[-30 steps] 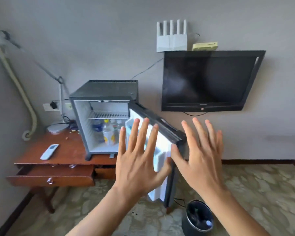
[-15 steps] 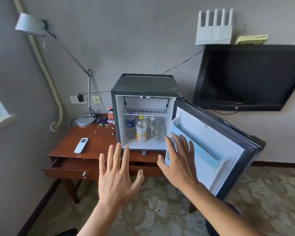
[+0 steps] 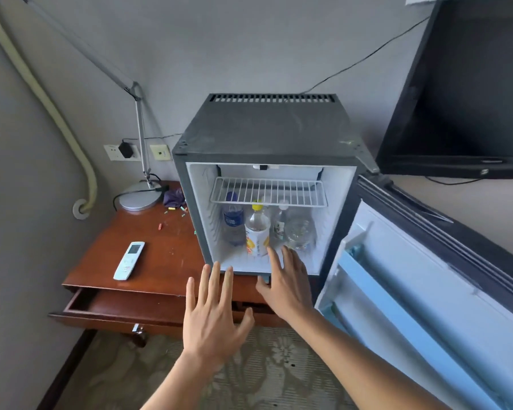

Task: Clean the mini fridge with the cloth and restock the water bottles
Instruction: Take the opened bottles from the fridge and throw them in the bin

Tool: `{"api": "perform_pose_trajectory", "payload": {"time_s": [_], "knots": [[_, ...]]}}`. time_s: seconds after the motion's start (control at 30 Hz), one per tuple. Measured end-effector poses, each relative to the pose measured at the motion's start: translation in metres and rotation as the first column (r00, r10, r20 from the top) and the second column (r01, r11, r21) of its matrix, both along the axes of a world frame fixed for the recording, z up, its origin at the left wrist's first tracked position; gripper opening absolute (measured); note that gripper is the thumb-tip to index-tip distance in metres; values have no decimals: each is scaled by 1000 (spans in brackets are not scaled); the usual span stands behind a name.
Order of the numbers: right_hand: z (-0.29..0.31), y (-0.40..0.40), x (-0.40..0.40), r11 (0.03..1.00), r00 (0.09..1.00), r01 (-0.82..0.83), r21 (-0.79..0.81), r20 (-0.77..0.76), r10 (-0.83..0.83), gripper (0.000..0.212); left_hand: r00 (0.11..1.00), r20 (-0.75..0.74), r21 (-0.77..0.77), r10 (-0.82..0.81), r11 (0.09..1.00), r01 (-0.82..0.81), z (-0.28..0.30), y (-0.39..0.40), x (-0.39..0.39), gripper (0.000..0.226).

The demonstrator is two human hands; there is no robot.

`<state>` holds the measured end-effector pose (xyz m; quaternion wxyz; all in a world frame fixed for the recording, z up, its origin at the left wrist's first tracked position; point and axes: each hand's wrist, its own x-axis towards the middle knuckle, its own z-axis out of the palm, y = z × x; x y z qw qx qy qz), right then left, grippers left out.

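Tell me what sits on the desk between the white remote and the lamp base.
In the head view, between the remote and the lamp base the desk holds only small scattered coloured bits; a purple crumpled thing lies right of the base.

A white remote [image 3: 129,261] lies on the wooden desk [image 3: 172,261] — drawer [image 3: 116,309] open, lamp [image 3: 138,199] behind.

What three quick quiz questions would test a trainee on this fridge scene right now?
1. True or false: the fridge door is open.
2. The bottles stand: A) on the wire shelf, B) below it, C) in the door.
3. Fill in: the remote lies on the ____.

Key: 1 true. 2 B. 3 desk. Both the left hand and right hand are open and empty; no cloth shows.
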<state>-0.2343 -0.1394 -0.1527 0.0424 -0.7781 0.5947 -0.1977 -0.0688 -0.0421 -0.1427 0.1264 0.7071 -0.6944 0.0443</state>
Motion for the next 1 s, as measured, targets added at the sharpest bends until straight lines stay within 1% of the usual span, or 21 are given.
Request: {"api": "perform_pose_trajectory", "payload": {"time_s": [0.13, 0.2, 0.3, 0.47, 0.53, 0.6, 0.67, 0.7, 0.77, 0.83, 0.87, 0.93, 1.0], "knots": [[-34, -46, 20, 996, 999, 7, 94, 45, -11, 77, 998, -22, 52, -52, 997, 53, -26, -40, 1, 96], [-53, -67, 28, 990, 992, 24, 141, 119, -41, 81, 996, -41, 70, -77, 994, 80, -43, -59, 3, 98], [-74, -94, 40, 974, 956, 100, 205, 251, -151, 88, 992, -79, 88, -94, 991, 101, -65, -86, 10, 103], [-103, -128, 61, 951, 911, 234, 204, 295, -287, 108, 984, -102, 91, -146, 984, 155, -90, -117, 23, 105], [-111, -141, 72, 929, 875, 267, 256, 341, -345, 111, 979, -136, 95, -151, 982, 165, -99, -123, 30, 106], [-117, -155, 86, 899, 807, 305, 315, 415, -419, 108, 973, -168, 109, -157, 978, 176, -111, -124, 37, 107], [-118, -167, 96, 865, 737, 346, 363, 467, -490, 100, 967, -180, 121, -180, 972, 204, -118, -123, 45, 106], [-118, -171, 99, 857, 715, 362, 367, 480, -507, 97, 963, -187, 121, -193, 968, 218, -120, -124, 49, 105], [-120, -169, 103, 852, 706, 384, 356, 482, -519, 91, 955, -216, 137, -203, 962, 236, -124, -124, 58, 106], [-121, -150, 101, 844, 709, 392, 367, 464, -531, 86, 936, -295, 139, -194, 960, 242, -125, -123, 60, 107], [-123, -136, 99, 838, 704, 388, 383, 464, -538, 86, 909, -374, 139, -181, 959, 248, -123, -122, 59, 107], [-119, -106, 93, 828, 692, 368, 423, 470, -548, 90, 828, -549, 159, -115, 958, 239, -113, -124, 50, 108], [-113, -75, 88, 847, 668, 311, 432, 534, -518, 88, 740, -672, 215, -17, 952, 217, -102, -128, 40, 114]]}}
